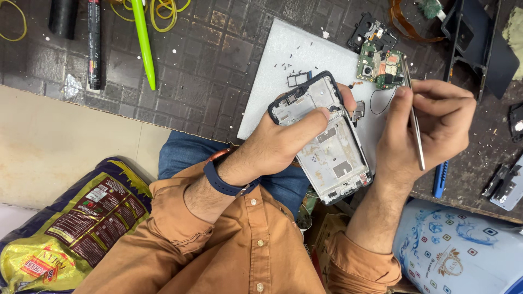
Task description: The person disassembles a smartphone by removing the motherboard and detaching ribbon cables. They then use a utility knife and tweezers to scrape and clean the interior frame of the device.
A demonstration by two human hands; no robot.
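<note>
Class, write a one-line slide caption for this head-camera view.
Left hand grips a stripped phone frame while the right hand holds tweezers near a green circuit board.

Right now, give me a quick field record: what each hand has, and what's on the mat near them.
left hand: grips bare phone frame, tilted above the mat edge
right hand: holds metal tweezers, tip by the board
circuit board: green, lying on white mat
loose screws: scattered on the mat
wrist: blue watch band on the left
</note>
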